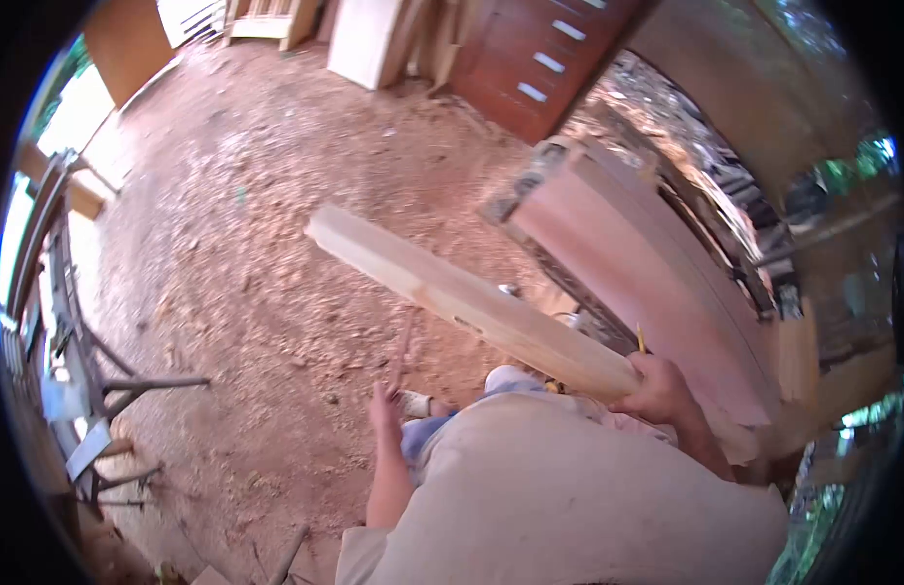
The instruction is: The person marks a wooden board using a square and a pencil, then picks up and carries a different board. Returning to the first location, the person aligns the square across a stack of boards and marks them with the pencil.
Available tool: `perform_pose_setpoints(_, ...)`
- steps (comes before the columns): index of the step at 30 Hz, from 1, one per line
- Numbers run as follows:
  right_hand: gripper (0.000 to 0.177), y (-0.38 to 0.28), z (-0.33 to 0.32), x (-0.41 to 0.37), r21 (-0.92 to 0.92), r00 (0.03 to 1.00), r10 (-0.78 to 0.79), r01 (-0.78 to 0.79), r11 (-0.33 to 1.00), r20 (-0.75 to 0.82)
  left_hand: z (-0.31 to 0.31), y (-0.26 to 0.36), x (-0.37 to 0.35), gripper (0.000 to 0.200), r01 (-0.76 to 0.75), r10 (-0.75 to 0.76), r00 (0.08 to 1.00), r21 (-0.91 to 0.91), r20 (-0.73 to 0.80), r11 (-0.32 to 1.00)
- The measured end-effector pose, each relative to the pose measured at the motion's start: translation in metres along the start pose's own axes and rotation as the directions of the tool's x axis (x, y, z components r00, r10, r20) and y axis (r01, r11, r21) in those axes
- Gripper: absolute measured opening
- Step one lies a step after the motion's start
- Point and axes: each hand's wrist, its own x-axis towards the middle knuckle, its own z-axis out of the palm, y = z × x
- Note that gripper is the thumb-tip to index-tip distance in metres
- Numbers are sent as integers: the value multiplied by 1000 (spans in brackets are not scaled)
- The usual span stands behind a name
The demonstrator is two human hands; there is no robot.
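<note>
My right hand is closed round the near end of a long pale wooden board, which slants away to the upper left over the ground. A thin yellow pencil sticks up beside the fingers of that hand. Low on the left, my left hand is wrapped round a thin reddish stick that points up and forward. The stick is blurred, and its far tip comes near the underside of the board in this view.
A workbench with a broad reddish plank top stands on the right. A dark red panel and pale boards lean at the back. Wood shavings cover the dirt floor. A rough frame of branches stands on the left.
</note>
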Motion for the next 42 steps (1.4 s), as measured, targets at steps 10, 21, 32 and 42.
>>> perform_pose_setpoints(10, 57, -236, 42, 120, -452, 872, -293, 460, 764, 392, 10, 189, -3, 75, -362, 478, 873, -785, -97, 503)
perform_pose_setpoints(21, 64, -574, 130, 310, -419, 528, -431, 847, 327, 731, -163, 421, 94, 73, -555, 352, 799, -822, -487, 125)
perform_pose_setpoints(32, 61, -868, 185, 401, -79, 358, -535, 877, 474, 766, -82, 694, 158, 76, -358, 585, 780, -924, -220, 131)
perform_pose_setpoints(42, 40, -1023, 221, 586, -6, 675, -366, 481, 877, 640, -182, 965, 235, 64, -488, 533, 750, -871, -391, 47)
